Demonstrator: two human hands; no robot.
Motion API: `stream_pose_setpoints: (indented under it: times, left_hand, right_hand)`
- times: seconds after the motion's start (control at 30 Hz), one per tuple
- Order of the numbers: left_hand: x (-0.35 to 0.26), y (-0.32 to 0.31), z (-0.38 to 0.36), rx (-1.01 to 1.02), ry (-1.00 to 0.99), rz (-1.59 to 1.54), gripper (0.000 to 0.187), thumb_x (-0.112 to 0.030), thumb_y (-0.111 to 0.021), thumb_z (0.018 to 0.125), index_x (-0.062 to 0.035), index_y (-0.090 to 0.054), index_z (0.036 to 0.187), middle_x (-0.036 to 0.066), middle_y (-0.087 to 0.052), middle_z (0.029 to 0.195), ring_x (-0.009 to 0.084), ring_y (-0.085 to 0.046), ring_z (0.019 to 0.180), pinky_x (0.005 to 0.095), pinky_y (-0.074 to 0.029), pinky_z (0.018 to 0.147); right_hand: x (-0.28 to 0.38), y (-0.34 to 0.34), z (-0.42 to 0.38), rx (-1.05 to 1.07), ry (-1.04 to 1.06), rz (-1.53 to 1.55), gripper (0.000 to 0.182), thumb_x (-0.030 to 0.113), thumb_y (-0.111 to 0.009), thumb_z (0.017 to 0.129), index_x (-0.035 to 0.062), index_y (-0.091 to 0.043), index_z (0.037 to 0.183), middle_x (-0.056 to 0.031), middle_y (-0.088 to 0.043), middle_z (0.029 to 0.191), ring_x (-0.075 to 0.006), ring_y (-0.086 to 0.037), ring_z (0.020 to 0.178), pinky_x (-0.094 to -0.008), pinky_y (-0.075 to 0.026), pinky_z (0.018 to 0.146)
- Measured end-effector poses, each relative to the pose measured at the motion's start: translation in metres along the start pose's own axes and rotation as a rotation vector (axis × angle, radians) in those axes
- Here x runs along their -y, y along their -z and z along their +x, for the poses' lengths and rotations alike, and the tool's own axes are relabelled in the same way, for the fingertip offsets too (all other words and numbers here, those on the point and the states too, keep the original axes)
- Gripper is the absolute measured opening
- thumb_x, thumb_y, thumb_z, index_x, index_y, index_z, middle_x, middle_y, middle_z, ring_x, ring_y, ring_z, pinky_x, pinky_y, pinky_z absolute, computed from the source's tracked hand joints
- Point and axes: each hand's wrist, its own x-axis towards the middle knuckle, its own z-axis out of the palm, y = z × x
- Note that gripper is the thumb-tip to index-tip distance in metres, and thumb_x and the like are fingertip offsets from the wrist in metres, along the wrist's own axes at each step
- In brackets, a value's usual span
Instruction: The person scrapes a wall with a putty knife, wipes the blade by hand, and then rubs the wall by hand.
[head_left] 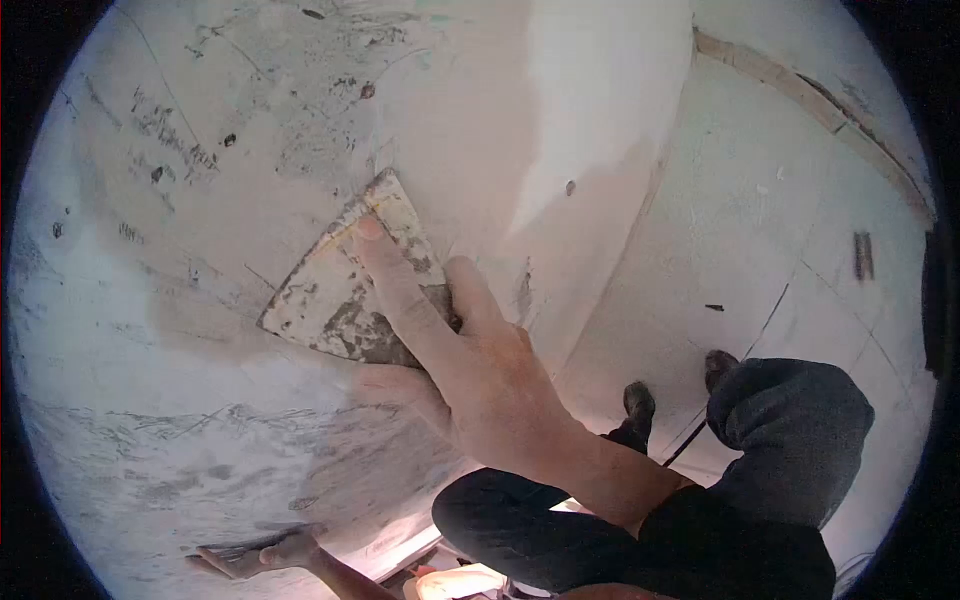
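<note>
My right fingers point(405, 295) grip a triangular, grey-white crusted metal scraper point(325, 300). Probably light, stiff; best held at narrow end. Left hand point(275, 555) open, seemingly empty.

No readable text, labels or signs are visible.

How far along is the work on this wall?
Partway, it seems. The pale stretch of wall above and right of the blade already looks fairly smooth. In hand: the right hand holds a smeared scraper against the wall; the left hand is open. Probably left: dark scuffs at upper left and grey streaks lower down.
</note>
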Motion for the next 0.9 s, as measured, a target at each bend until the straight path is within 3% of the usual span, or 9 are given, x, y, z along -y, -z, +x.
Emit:
stream_pose_setpoints:
  times: [0.1, 0.13, 0.37, 0.43, 0.47, 0.6, 0.7, 0.77, 0.9]
  left_hand:
    - [0.001, 0.009, -0.015, 0.130, 0.306, -0.143, 0.108, -0.084, -0.018, 0.085, 0.0054, -0.016, 0.146, 0.027, -0.021, 0.148, 0.0385, -0.022, 0.140, 0.0540, -0.024, 0.116]
    - [0.006, 0.006, 0.002, -0.004, 0.021, 0.025, 0.083, -0.065, -0.012, 0.098, 0.0016, -0.038, 0.142, 0.026, -0.025, 0.151, 0.0388, -0.017, 0.146, 0.0610, -0.028, 0.113]
    - [-0.001, 0.016, 0.007, 0.025, 0.028, 0.020, 0.088, -0.070, -0.013, 0.096, 0.0014, -0.035, 0.142, 0.027, -0.022, 0.152, 0.0400, -0.019, 0.145, 0.0586, -0.026, 0.114]
    - [-0.003, 0.010, 0.006, 0.026, 0.044, -0.034, 0.086, -0.070, -0.015, 0.096, 0.0015, -0.030, 0.143, 0.027, -0.019, 0.152, 0.0407, -0.018, 0.144, 0.0571, -0.026, 0.114]
    - [-0.002, 0.007, 0.005, 0.027, 0.049, -0.064, 0.086, -0.070, -0.015, 0.097, 0.0015, -0.028, 0.143, 0.027, -0.017, 0.152, 0.0410, -0.018, 0.144, 0.0563, -0.026, 0.114]
    - [0.000, 0.016, 0.008, 0.035, 0.002, -0.005, 0.086, -0.069, -0.015, 0.097, 0.0010, -0.033, 0.143, 0.027, -0.021, 0.152, 0.0407, -0.020, 0.144, 0.0579, -0.029, 0.113]
    - [-0.004, 0.013, 0.009, -0.002, -0.008, 0.043, 0.086, -0.069, -0.015, 0.097, 0.0006, -0.039, 0.142, 0.026, -0.026, 0.152, 0.0405, -0.023, 0.144, 0.0596, -0.032, 0.112]
    - [-0.005, 0.010, 0.007, -0.019, 0.017, 0.027, 0.086, -0.069, -0.015, 0.097, 0.0006, -0.039, 0.142, 0.026, -0.026, 0.152, 0.0405, -0.023, 0.144, 0.0593, -0.032, 0.111]
    - [-0.010, 0.011, 0.006, 0.038, 0.102, -0.083, 0.089, -0.072, -0.017, 0.095, 0.0011, -0.027, 0.145, 0.025, -0.014, 0.153, 0.0404, -0.014, 0.146, 0.0599, -0.027, 0.114]
  right_hand:
    - [0.004, 0.003, -0.003, 0.047, 0.001, -0.073, 0.078, 0.035, -0.065, 0.090, 0.0173, -0.026, 0.155, -0.0213, -0.047, 0.104, -0.0346, -0.060, 0.074, -0.0381, -0.054, 0.066]
    - [0.008, 0.007, -0.002, 0.089, -0.007, -0.149, 0.077, 0.036, -0.062, 0.092, 0.0146, -0.024, 0.155, -0.0224, -0.046, 0.107, -0.0337, -0.063, 0.067, -0.0383, -0.058, 0.061]
    - [0.001, 0.009, 0.003, 0.068, 0.007, -0.147, 0.079, 0.031, -0.065, 0.091, 0.0144, -0.023, 0.155, -0.0209, -0.046, 0.105, -0.0320, -0.063, 0.066, -0.0376, -0.057, 0.058]
    - [0.003, 0.005, -0.005, 0.057, 0.095, -0.055, 0.079, 0.033, -0.064, 0.092, 0.0137, -0.022, 0.155, -0.0253, -0.047, 0.115, -0.0330, -0.065, 0.070, -0.0380, -0.058, 0.059]
    - [0.004, 0.007, -0.009, 0.093, 0.074, -0.124, 0.078, 0.035, -0.062, 0.092, 0.0135, -0.021, 0.155, -0.0319, -0.041, 0.131, -0.0349, -0.067, 0.077, -0.0380, -0.059, 0.062]
    - [0.012, 0.018, -0.003, 0.181, -0.085, -0.043, 0.077, 0.035, -0.061, 0.093, 0.0129, -0.021, 0.155, -0.0315, -0.041, 0.132, -0.0341, -0.067, 0.076, -0.0371, -0.058, 0.061]
    - [0.009, 0.009, -0.007, 0.085, 0.044, -0.122, 0.077, 0.034, -0.062, 0.093, 0.0114, -0.022, 0.155, -0.0247, -0.048, 0.114, -0.0311, -0.064, 0.068, -0.0368, -0.056, 0.057]
    - [0.007, 0.006, 0.000, 0.076, -0.043, -0.018, 0.081, 0.031, -0.069, 0.089, 0.0205, -0.025, 0.156, -0.0200, -0.048, 0.102, -0.0383, -0.058, 0.085, -0.0398, -0.050, 0.077]
    - [0.006, 0.003, -0.008, 0.044, -0.033, -0.029, 0.083, 0.031, -0.069, 0.088, 0.0210, -0.023, 0.156, -0.0217, -0.049, 0.107, -0.0396, -0.060, 0.091, -0.0408, -0.051, 0.078]
